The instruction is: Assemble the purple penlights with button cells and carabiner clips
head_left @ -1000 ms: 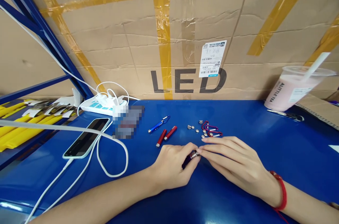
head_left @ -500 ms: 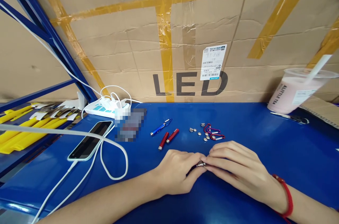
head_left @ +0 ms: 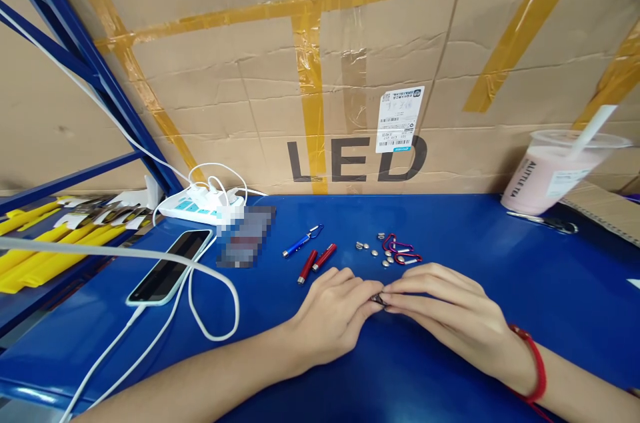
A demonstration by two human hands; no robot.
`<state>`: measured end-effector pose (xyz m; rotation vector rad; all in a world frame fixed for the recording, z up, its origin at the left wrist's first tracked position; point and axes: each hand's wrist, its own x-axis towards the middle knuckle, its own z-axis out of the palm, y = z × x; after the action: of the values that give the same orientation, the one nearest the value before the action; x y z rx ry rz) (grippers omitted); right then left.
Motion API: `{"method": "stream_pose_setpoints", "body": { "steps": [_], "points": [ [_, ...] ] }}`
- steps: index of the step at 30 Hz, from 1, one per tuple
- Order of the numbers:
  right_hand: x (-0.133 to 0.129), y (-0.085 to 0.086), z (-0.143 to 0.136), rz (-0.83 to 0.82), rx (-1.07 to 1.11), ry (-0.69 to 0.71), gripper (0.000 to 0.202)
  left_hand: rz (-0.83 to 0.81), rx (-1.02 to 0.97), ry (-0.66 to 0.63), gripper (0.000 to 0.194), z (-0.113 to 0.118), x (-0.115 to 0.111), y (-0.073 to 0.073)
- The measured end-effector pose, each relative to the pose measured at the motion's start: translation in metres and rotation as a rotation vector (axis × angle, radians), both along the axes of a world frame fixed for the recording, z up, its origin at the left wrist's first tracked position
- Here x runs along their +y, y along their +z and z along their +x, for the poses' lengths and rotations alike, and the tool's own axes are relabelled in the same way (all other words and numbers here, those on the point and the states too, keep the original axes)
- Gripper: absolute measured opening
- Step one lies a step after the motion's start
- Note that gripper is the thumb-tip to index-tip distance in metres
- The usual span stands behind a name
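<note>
My left hand (head_left: 336, 308) and my right hand (head_left: 445, 313) meet fingertip to fingertip over the blue table. Between them they pinch a small dark metal piece (head_left: 379, 299), mostly covered by the fingers. Beyond the left hand lie two red mini flashlights (head_left: 316, 261) and a blue mini flashlight (head_left: 296, 246) with a blue carabiner clip. Behind my right fingers are red and purple carabiner clips (head_left: 400, 249), together with several small silver metal caps (head_left: 375, 253).
A large cardboard box (head_left: 250, 76) stands along the back. To the left are a charging phone (head_left: 170, 267), white cables and a power strip (head_left: 200, 206). Scissors (head_left: 545, 222) lie near the pink drink cup (head_left: 543, 176) on the right. Yellow-handled items (head_left: 65, 246) sit beyond the left edge.
Both hands have shifted slightly up, and the dark metal piece between their fingertips shows less than before. The things on the table stay put; the view has moved a little.
</note>
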<state>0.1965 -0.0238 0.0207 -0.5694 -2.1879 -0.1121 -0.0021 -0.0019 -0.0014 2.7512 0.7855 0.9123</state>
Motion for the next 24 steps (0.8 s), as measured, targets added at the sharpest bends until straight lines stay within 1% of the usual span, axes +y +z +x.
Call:
{"method": "stream_pose_setpoints", "body": {
  "steps": [5,8,14,24],
  "points": [
    [0.0006,-0.0032,0.0019,-0.001,0.01,-0.004,0.018,-0.038,0.012,-0.021,0.028,0.0003,0.0015,-0.0001],
    [0.0017,-0.0046,0.0023,-0.032,0.015,0.013,0.018,-0.058,0.045,-0.044,0.03,-0.0001,0.0022,0.0003],
    [0.0011,-0.0019,0.0012,-0.084,0.027,0.038,0.014,-0.108,0.074,-0.096,0.036,-0.0008,0.0046,0.0011],
    [0.004,-0.0093,0.0035,-0.131,0.04,-0.018,0.011,-0.185,0.083,-0.11,0.022,-0.001,0.004,0.0031]
  ]
}}
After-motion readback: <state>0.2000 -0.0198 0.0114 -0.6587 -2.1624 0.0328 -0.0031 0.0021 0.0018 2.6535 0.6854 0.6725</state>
